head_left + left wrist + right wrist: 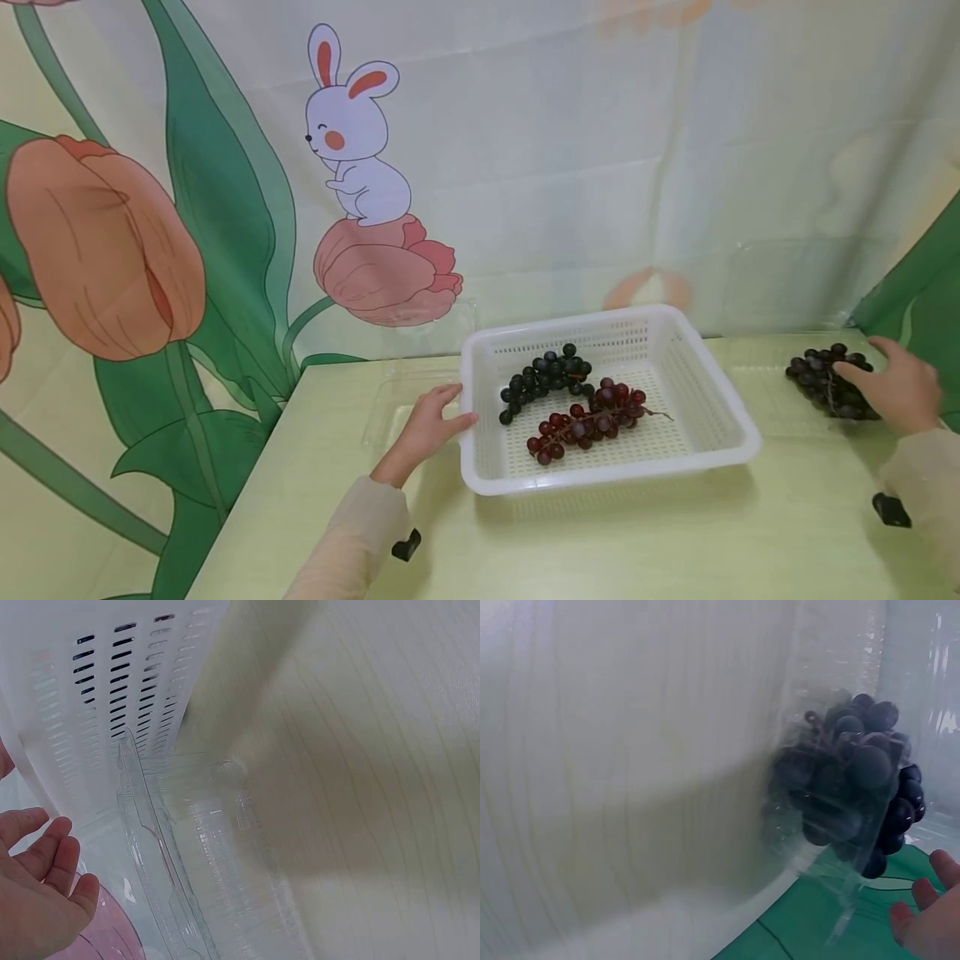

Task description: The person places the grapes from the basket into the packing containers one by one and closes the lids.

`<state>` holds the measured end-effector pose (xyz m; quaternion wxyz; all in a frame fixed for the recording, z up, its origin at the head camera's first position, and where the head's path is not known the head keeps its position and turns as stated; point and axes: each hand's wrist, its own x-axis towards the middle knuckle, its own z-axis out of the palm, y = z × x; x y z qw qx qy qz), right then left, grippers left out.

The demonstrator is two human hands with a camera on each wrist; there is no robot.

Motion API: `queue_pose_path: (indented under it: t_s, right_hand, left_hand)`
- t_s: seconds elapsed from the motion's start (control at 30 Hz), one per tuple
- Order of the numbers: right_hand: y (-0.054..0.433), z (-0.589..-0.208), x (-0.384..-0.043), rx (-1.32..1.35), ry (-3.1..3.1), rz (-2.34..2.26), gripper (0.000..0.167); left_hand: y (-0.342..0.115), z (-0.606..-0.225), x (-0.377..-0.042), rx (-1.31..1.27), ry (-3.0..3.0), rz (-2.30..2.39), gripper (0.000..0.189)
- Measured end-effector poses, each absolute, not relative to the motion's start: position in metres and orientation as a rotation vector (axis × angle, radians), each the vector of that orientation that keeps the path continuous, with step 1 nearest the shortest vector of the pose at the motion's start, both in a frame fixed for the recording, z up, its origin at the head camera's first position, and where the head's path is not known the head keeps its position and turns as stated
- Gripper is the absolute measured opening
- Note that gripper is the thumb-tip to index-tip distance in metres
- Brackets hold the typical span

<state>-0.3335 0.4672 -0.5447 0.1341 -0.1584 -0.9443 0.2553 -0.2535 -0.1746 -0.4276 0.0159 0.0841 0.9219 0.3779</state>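
Observation:
A white plastic basket (592,483) stands mid-table, holding a dark bunch of grapes (547,375) and a red bunch of grapes (585,425). My left hand (427,429) touches the basket's left rim with thumb and fingertips; in the left wrist view its relaxed fingers (64,859) lie along the outside of the rim. On the right, another bunch of black grapes (828,383) lies in a clear plastic container (840,922). My right hand (903,387) is over the right side of that bunch, thumb across the grapes. In the right wrist view, its spread fingertips (924,892) appear apart from them.
Another clear plastic container (161,855) stands left of the basket, partly behind my left hand. A printed cloth with a rabbit (360,158) and tulips hangs behind the pale wood-grain table (600,558).

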Motion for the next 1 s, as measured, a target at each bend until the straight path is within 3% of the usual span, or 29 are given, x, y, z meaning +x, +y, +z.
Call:
queue_pose_path:
  t_s: [0.27, 0.57, 1.0]
  right_hand:
    - [0.438, -0.516, -0.33, -0.298, -2.706, 0.912, 0.086]
    - [0.36, -0.42, -0.278, 0.015, -2.764, 1.175, 0.079]
    - [0.305, -0.387, -0.282, 0.203, -2.725, 1.247, 0.078]
  left_hand:
    - [-0.175, -0.429, -0.255, 0.259, 2.858, 1.187, 0.059]
    - [-0.175, -0.43, -0.254, 0.254, 2.846, 1.208, 0.059]
    - [-0.174, -0.429, -0.255, 0.249, 2.847, 1.212, 0.059]
